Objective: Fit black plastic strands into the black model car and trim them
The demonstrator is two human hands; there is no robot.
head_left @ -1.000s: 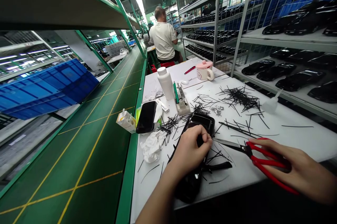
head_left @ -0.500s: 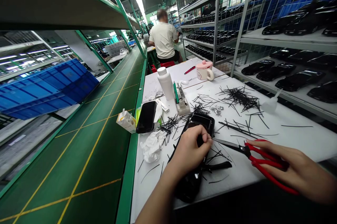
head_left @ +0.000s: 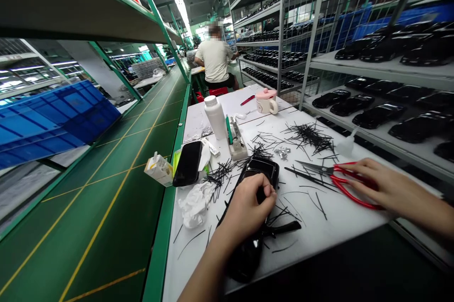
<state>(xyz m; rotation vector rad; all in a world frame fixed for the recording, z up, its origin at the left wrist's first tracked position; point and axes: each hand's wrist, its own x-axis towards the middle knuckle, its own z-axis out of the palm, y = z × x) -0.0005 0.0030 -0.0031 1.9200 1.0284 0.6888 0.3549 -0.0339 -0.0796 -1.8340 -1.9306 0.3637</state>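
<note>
My left hand (head_left: 250,200) rests over a black model car (head_left: 244,257) with its fingers curled and thumb and forefinger pinched together. Anything between those fingertips is too small or hidden to make out. The car lies lengthwise on the white table, one door-like black part (head_left: 287,227) sticking out on its right side. My right hand (head_left: 378,182) has its fingers around the red handles of a pair of scissors (head_left: 336,176). The scissors lie low over the table, their blades pointing left above some long black strips (head_left: 308,179).
Thin black strips (head_left: 310,136) are scattered in piles around a few silver bits (head_left: 282,152). Nearby are a white bottle (head_left: 215,117), phone (head_left: 187,164), crumpled tissue (head_left: 196,205) and pink-lidded mug (head_left: 266,102). A green conveyor (head_left: 117,183) runs left; racks of model cars (head_left: 376,115) stand right. One person (head_left: 213,60) sits ahead.
My right hand has carried the scissors away from my left hand, rightward and farther across the table. My left hand keeps its pinch at the car. The whole view has shifted slightly.
</note>
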